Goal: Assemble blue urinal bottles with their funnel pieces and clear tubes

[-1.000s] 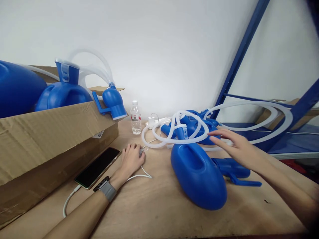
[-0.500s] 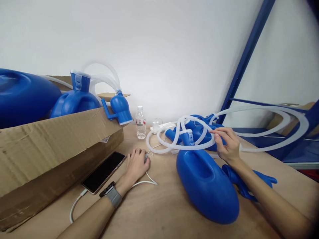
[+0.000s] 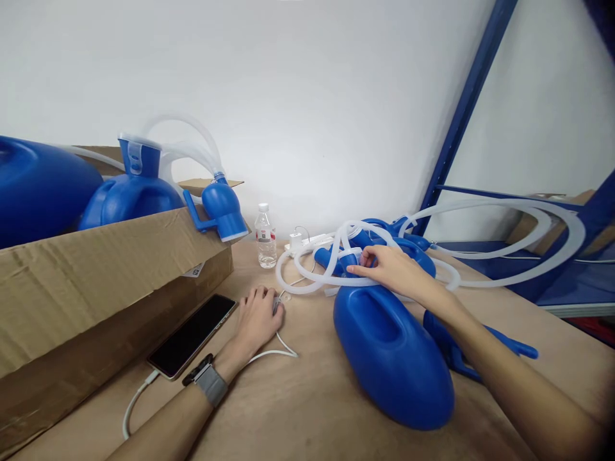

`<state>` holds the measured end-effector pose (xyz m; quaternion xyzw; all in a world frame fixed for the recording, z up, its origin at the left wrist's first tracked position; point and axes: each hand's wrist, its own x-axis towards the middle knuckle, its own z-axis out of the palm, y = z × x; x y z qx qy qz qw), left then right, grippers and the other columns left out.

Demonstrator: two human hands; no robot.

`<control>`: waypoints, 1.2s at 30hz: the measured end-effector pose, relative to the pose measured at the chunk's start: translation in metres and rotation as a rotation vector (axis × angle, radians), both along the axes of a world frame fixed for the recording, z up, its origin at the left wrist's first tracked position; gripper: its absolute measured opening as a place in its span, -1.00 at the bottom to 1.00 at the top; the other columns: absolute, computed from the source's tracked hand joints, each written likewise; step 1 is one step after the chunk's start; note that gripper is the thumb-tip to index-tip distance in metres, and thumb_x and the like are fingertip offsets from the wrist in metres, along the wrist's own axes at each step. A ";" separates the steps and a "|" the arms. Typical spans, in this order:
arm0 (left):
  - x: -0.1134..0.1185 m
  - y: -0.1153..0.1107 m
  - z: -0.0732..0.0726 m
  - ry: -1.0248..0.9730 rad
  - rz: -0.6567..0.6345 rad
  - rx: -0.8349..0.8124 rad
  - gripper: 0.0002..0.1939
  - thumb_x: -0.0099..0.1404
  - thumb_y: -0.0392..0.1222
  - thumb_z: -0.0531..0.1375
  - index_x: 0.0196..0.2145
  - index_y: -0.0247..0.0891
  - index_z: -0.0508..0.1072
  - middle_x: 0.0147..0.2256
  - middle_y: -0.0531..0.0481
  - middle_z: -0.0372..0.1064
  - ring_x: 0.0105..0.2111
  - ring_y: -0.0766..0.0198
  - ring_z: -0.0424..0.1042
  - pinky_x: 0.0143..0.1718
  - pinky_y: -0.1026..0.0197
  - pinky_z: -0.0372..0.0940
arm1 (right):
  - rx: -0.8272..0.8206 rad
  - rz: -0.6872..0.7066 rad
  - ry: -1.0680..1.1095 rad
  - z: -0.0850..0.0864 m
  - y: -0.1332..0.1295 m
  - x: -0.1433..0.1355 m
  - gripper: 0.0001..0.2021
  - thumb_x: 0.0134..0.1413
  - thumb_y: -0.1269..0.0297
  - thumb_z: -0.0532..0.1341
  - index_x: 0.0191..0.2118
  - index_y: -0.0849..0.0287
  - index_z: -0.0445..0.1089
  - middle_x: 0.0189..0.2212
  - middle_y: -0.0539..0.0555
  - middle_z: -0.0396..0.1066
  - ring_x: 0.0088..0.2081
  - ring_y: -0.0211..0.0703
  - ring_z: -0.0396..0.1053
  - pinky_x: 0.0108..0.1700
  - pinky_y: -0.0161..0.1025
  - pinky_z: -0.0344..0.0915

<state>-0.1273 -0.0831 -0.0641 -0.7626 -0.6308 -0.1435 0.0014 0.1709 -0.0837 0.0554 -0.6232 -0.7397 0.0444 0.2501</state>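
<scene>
At blue jug (image 3: 398,368), right hand (image 3: 387,266), pale tubing (image 3: 331,280)

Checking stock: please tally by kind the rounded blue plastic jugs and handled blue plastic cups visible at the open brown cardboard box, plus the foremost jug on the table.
Rounded blue plastic jugs: 3
Handled blue plastic cup: 1
Total: 4

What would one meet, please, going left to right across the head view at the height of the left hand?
Cardboard box, smartphone, left hand, large blue jug, blue handled piece, right forearm.
</scene>
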 end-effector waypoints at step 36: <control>0.002 -0.002 0.002 0.037 0.012 0.006 -0.66 0.50 -0.11 0.03 0.06 -0.27 0.48 0.10 -0.24 0.45 0.16 -0.13 0.34 0.09 -0.16 0.23 | -0.051 0.385 -0.030 -0.001 -0.002 -0.013 -0.85 0.17 0.34 0.06 -0.42 0.07 0.07 -0.40 0.00 0.24 -0.35 -0.12 0.23 -0.24 -0.16 0.15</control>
